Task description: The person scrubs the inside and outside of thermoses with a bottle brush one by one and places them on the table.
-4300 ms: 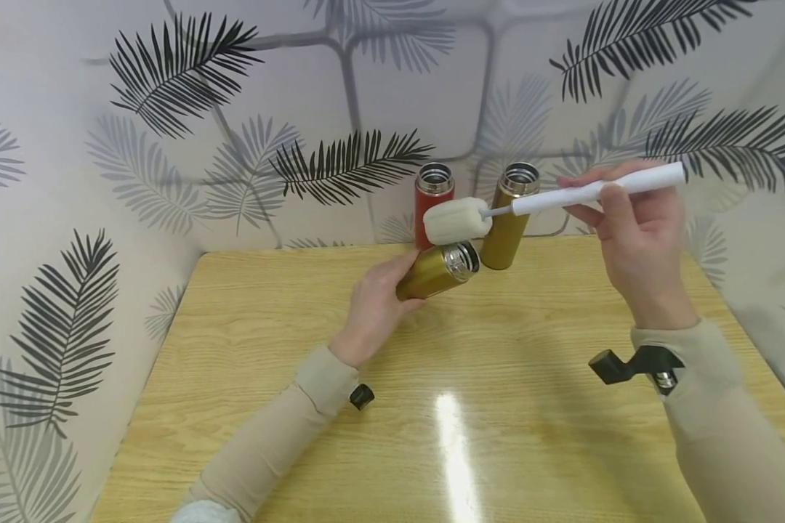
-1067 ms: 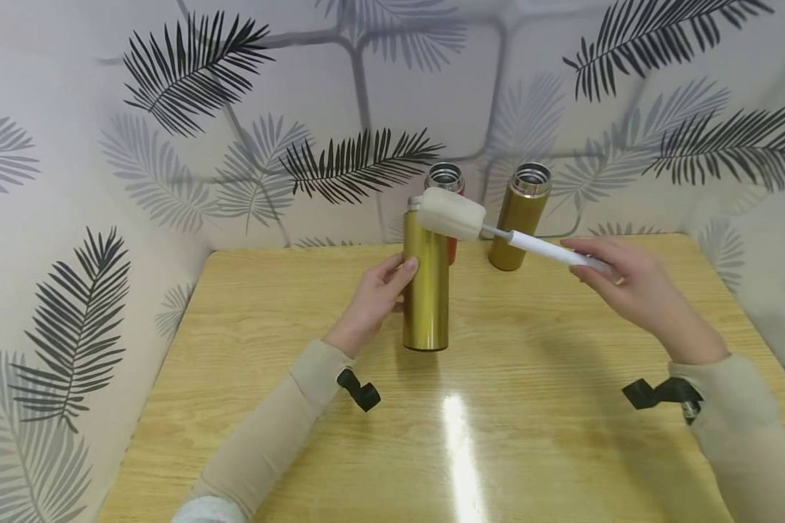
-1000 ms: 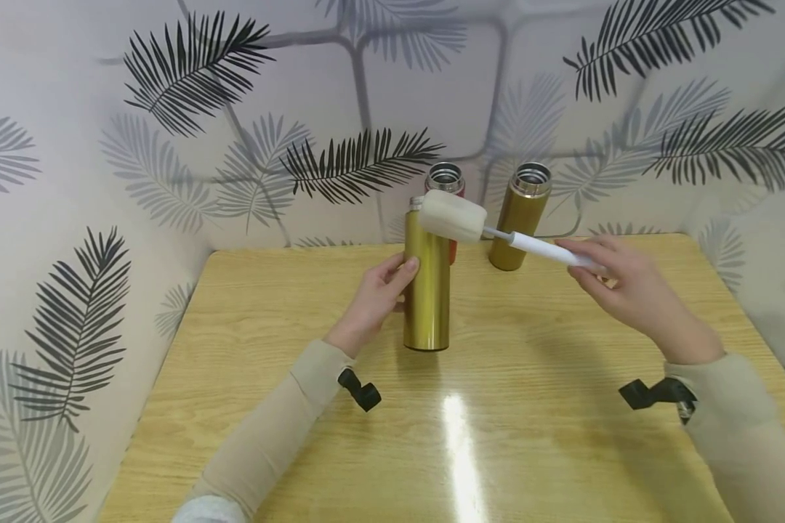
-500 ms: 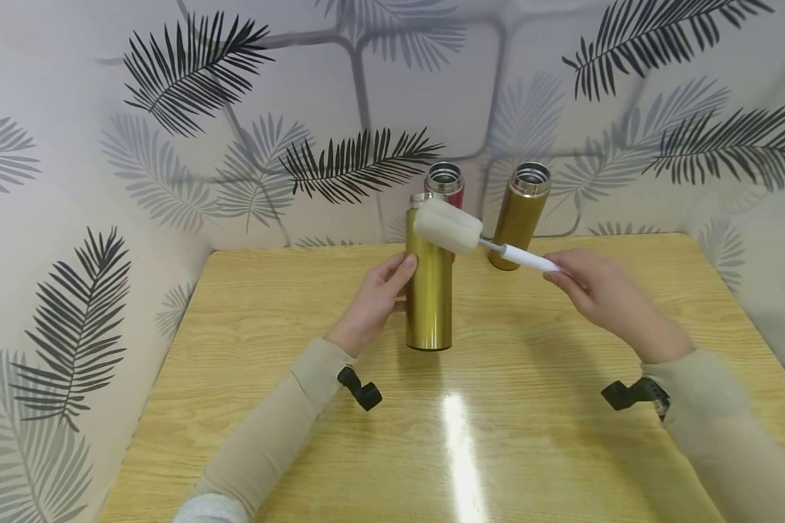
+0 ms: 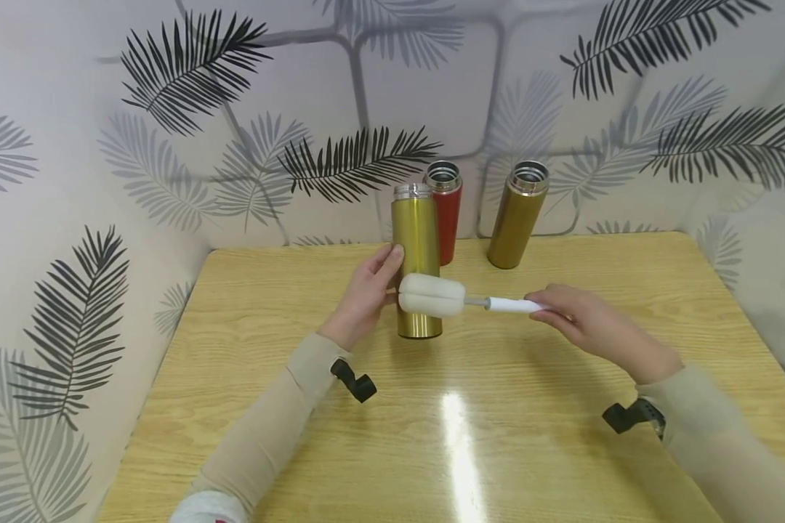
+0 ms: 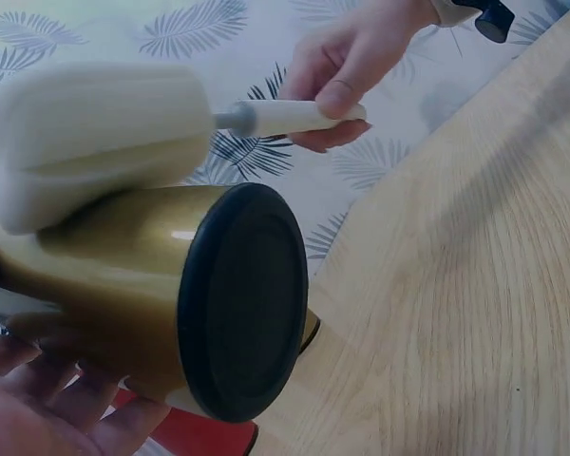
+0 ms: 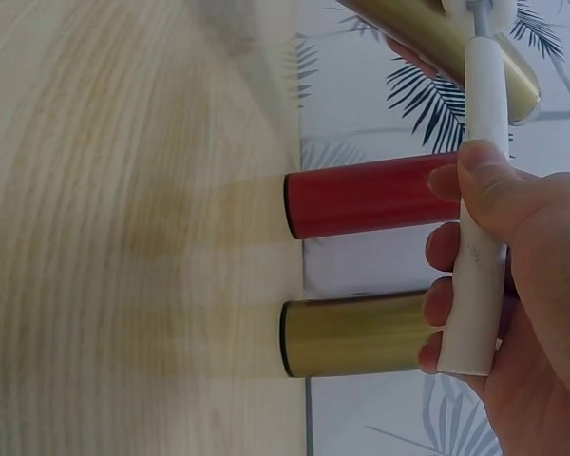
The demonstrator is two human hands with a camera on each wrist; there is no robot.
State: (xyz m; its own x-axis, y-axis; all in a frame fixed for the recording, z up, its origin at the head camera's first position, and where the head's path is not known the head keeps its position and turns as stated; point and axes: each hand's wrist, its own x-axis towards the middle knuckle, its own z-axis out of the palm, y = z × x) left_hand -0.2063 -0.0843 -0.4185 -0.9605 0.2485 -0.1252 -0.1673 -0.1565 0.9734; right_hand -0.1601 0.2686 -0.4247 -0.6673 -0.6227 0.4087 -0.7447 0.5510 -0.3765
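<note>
My left hand (image 5: 364, 296) grips a gold vacuum flask (image 5: 416, 229) by its side, lifted off the table, with its steel neck up and no lid on it. Its dark base (image 6: 247, 304) faces the left wrist camera. With my right hand (image 5: 582, 318) I hold a sponge bottle brush (image 5: 432, 294) by its white handle (image 7: 484, 256), thumb on one side and fingers curled round the other. The cream sponge head lies crosswise over the flask's outer wall, low on its body. In the left wrist view the sponge (image 6: 104, 133) appears to touch the wall.
A red flask (image 5: 446, 218), partly behind the held one, stands lidless at the table's back edge. Another gold flask (image 5: 520, 218), also lidless, stands to its right. The wooden table (image 5: 288, 436) meets a leaf-patterned wall (image 5: 235, 94).
The brush has come down from the flask's neck to its lower body and levelled out. My left hand has tipped the flask from lying over to upright, and shifted it slightly left and up.
</note>
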